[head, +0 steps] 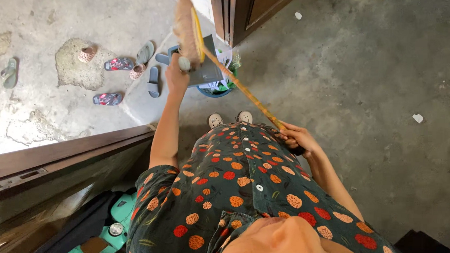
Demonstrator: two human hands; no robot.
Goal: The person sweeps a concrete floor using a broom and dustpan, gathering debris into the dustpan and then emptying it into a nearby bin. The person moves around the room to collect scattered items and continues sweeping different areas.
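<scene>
Holding: broom [236,82] in both hands
left hand [176,76]: fingers curled round the broom near its bristle head, above grey dustpan [207,71]
right hand [297,136]: closed on handle end, at waist
dustpan: over blue bin [214,91], by door frame [229,17]

No packages, labels, signs or screens clearly visible; only crumpled white paper [222,56] poking from teal bin [213,92].

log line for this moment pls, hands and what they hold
left hand: grips grey dustpan over blue bin | right hand: grips broom handle | broom head: raised by dustpan
</scene>
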